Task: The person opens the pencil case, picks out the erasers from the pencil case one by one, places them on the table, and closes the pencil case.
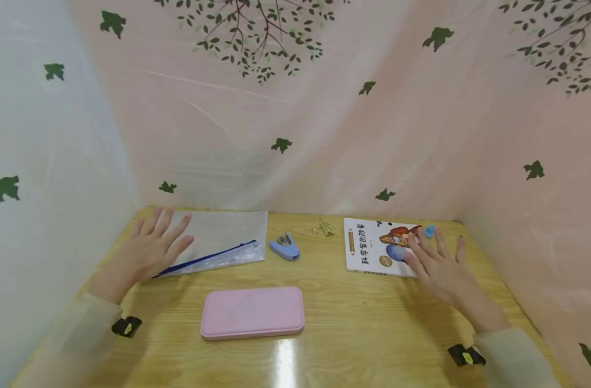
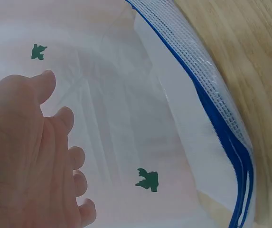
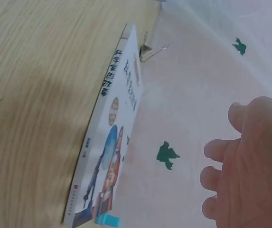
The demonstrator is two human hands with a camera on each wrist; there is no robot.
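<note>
While both hands hover flat with fingers spread, we see nothing gripped: left hand (image 1: 152, 245) over the clear zip pouch (image 1: 218, 242), right hand (image 1: 438, 264) at the book (image 1: 373, 248). Pouch looks empty; packing seemingly unstarted.

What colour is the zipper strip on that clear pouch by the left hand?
Blue, on the clear pouch; it shows best in the left wrist view.

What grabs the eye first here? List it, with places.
A pink case lies front and centre on the wooden table. At the back left, the left hand lies spread on a clear zip pouch with a blue zipper; at the back right, the right hand is spread over a picture book. A blue stapler sits between them.
</note>
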